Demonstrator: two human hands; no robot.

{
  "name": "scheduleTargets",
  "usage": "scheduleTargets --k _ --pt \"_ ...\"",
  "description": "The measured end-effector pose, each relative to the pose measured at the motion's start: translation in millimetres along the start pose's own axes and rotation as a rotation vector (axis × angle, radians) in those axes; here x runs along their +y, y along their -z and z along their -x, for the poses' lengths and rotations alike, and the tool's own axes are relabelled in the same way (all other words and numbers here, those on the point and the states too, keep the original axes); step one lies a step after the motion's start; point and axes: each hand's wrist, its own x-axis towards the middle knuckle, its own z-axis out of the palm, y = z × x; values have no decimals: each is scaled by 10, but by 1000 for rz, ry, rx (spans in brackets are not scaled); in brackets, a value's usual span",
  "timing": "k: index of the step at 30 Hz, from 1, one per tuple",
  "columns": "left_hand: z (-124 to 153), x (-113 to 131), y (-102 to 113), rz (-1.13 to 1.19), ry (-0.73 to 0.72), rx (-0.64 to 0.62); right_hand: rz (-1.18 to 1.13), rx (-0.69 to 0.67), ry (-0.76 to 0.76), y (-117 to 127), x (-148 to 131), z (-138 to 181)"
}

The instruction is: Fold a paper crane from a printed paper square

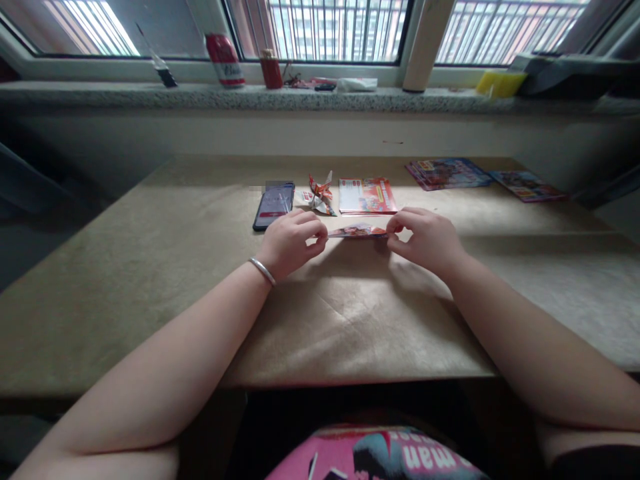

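Observation:
A printed sheet of paper (359,231) is stretched between my two hands, a little above the table, seen nearly edge-on. My left hand (295,241), with a silver bangle at the wrist, pinches its left end between thumb and fingers. The right end is pinched the same way by my right hand (425,239). Just beyond the sheet lies a small stack of printed papers (367,195). To its left sits a folded paper crane (320,195), red and white. A phone (275,205) with its screen lit lies beside the crane, near my left hand.
Colourful printed leaflets (447,173) lie at the table's back right, with another pile (527,185) beside them. On the granite windowsill (320,100) stand a red can (225,61), a red bottle (271,70) and a yellow object (500,84). The beige table (125,300) ends close to my body.

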Motion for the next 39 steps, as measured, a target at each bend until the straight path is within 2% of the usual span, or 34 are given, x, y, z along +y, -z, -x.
scheduleTargets --k 6,11,13,16,20,25,33,39 --pt "17 -18 -17 13 3 -31 -30 -16 -14 12 84 -4" --pt "33 -85 -22 43 83 17 -106 22 -75 -15 178 -19" --pt "30 -78 -29 75 70 15 -126 57 -33 -43 161 -23" --pt "16 -5 -45 116 2 -23 -131 77 135 -85 66 -19" --pt "4 113 -73 184 -16 -44 -90 -40 282 -132 -63 4" --pt "-10 221 -103 111 11 -74 12 -43 264 -172 -164 27" --pt "-85 407 -130 -26 41 -74 32 -46 254 -197 -422 45" --pt "-82 354 -92 -63 73 -104 -22 -42 292 -169 -358 48"
